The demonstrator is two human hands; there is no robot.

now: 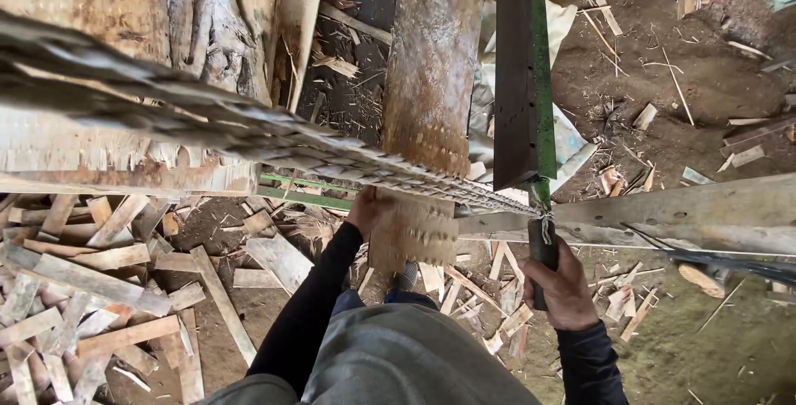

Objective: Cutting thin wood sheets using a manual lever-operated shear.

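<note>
We see a rough, matt wooden plank (429,82), its face brown and stained, its near end pale and notched. Our left hand (365,210) rests on that raw wood; our right hand (566,285) grips a smooth black handle (541,257). The blade (516,73) looks like dull dark metal. Splintery pale wood offcuts (99,289) litter the ground.

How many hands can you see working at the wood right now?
2. The left hand grips the near end of the long wooden slab at its left edge. The right hand is closed around the dark handle below the upright blade. No other hands show.
</note>
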